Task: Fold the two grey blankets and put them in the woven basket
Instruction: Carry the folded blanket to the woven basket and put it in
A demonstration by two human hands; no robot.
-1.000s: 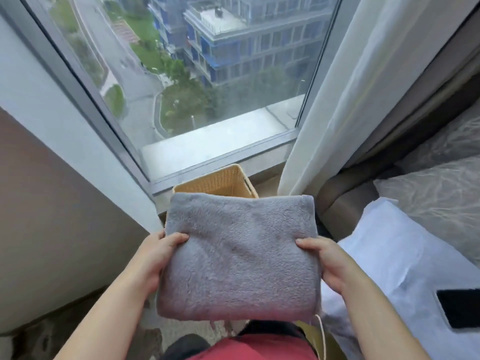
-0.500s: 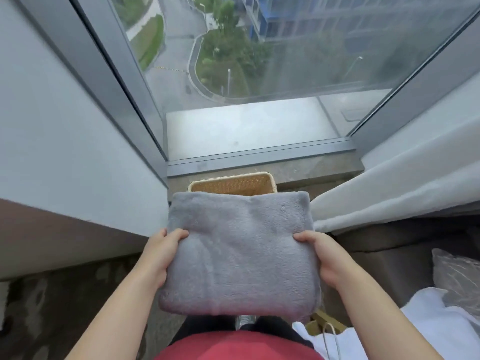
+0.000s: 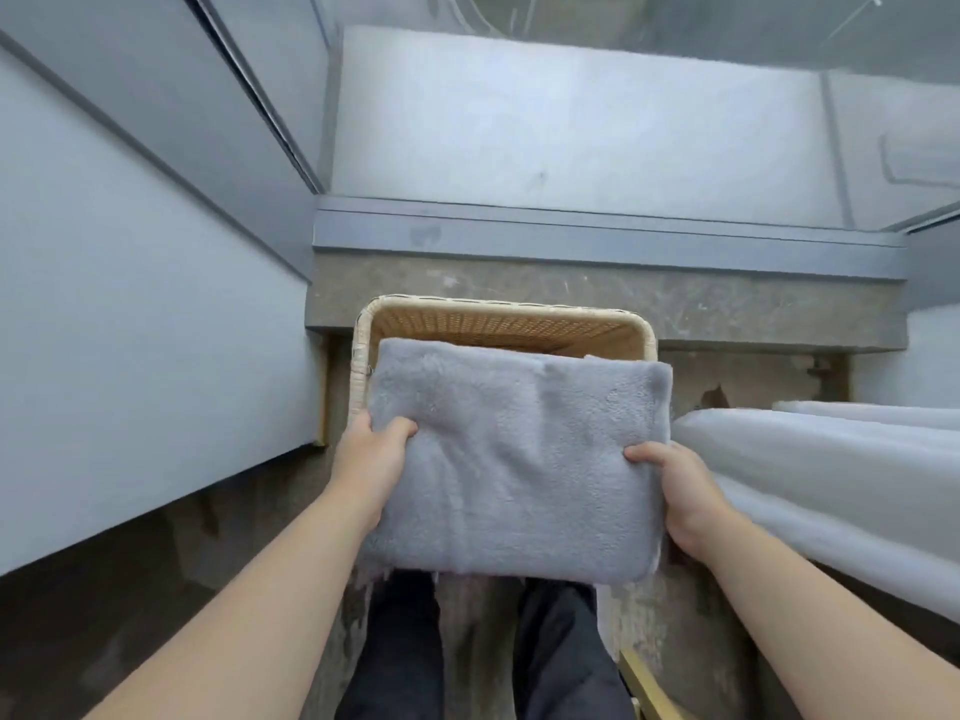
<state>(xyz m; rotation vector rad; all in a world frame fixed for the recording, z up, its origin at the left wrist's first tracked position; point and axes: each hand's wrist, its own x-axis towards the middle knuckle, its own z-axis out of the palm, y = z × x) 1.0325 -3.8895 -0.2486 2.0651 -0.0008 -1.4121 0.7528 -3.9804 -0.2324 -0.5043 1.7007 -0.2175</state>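
Between the two thumbs, up in the air: one folded grey blanket (image 3: 519,459), held flat like a fat pillow. Left hand (image 3: 371,454) pinching the left edge, thumb (image 3: 402,427) curled on top, other fingers tucked under and out of sight. Right hand (image 3: 675,485) pinching the right edge the same way, thumb (image 3: 644,452) on top, the rest hidden below. Past the fingertips and lower down, on the floor: woven basket (image 3: 467,302), open at the top, far rim showing, near part covered by the blanket. No way to tell about a second blanket inside. Off to the right of the right hand: a white curtain (image 3: 831,470). Below the wrists: two dark trouser legs (image 3: 400,657).

Looks soft and fluffy, so probably light and floppy. Nothing to break. Likely to sag in the middle and fall open if held by one corner only. Not slippery, going by the fuzzy top. Best to hold at both side edges, all layers squeezed together between thumb and fingers, to stop any fold from slipping loose. Seems a little wider than the basket mouth on the right side, so may need a small squash or a tilt on the way down. Then lower flat, push down gently, and pull the fingers out sideways.
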